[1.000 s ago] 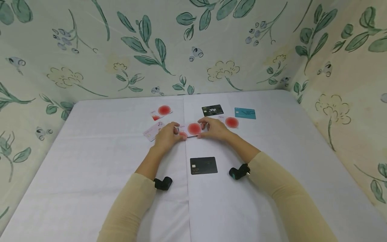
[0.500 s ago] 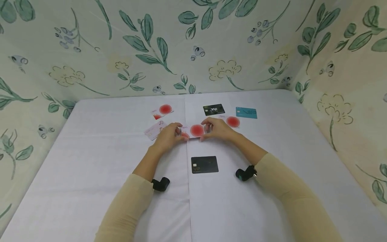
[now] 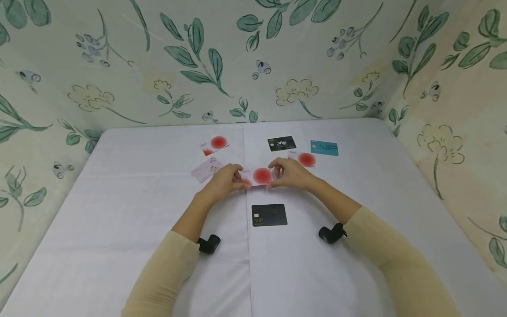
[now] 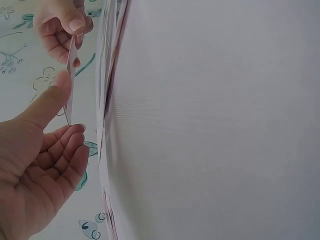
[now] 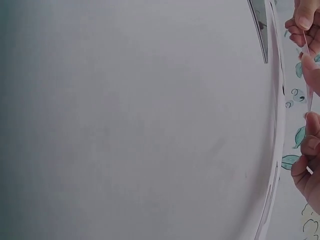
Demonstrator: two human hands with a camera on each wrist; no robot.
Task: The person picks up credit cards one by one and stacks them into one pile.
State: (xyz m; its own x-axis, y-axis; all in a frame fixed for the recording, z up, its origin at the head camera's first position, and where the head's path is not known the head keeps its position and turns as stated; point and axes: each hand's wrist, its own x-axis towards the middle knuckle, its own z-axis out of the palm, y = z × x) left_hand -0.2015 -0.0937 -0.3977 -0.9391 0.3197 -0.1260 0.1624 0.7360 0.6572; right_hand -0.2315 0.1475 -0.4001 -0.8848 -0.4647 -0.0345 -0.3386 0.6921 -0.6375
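A white and pink card with red circles [image 3: 262,176] is held between both hands over the white-covered table. My left hand [image 3: 222,182] pinches its left edge, and my right hand [image 3: 293,173] pinches its right edge. In the left wrist view the card [image 4: 70,95] appears edge-on, apart from the cloth, with left thumb and fingers on its near end. The right wrist view catches only part of my right hand [image 5: 310,165] at the frame's side. A black VIP card [image 3: 269,215] lies flat in front of the hands.
Behind the left hand lie a red-circle card [image 3: 218,143] and a pale pink card [image 3: 207,169]. Behind the right hand are a black Vip card [image 3: 281,143], a blue VIP card [image 3: 324,148] and another red-circle card [image 3: 306,159]. A patterned curtain [image 3: 190,101] backs the table.
Both hands, still holding the red-circle card, have moved a little toward me and slightly right. The view has shifted slightly; the cards lying on the table stay put.
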